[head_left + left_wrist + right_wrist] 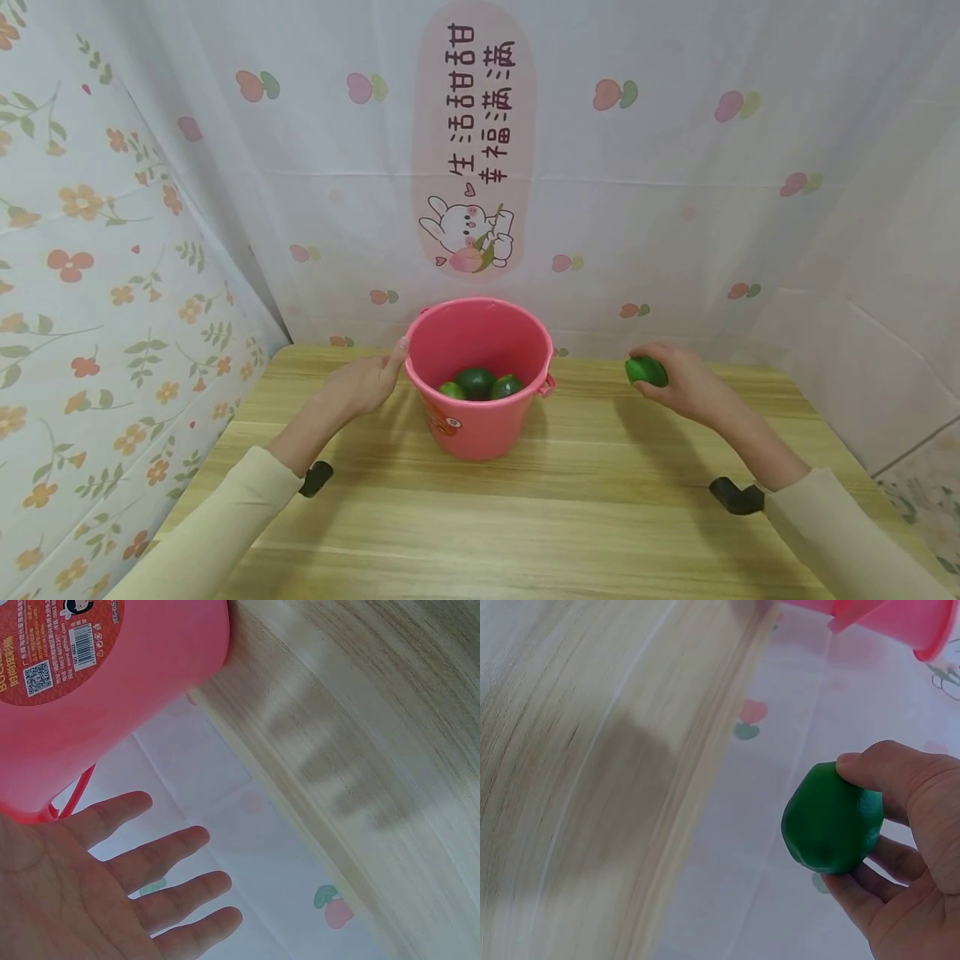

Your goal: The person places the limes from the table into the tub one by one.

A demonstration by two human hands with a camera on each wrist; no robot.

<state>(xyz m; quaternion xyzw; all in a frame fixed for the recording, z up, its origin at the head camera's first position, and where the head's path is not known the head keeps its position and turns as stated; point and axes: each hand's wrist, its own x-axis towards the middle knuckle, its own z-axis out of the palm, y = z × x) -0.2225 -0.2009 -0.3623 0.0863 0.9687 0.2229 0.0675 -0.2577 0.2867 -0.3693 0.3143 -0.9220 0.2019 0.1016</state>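
Note:
On the table stands a pink bucket [480,429] with several green fruit-like pieces [474,384] lying inside it. My left hand [371,383] is at the bucket's left side, thumb at the rim. In the left wrist view its fingers [161,859] are straight and spread beside the bucket wall. To the right of the bucket, my right hand [686,383] holds a glossy green fruit-like piece [829,821] between thumb and fingers, raised above the table. That piece is rounded and slightly lumpy, its exact kind unclear.
The light wooden table [480,533] ends at a printed white curtain [645,183] behind the bucket. A floral curtain [112,292] hangs on the left. The bucket's pink handle [76,791] hangs at its side. Black bands [738,497] are on both wrists.

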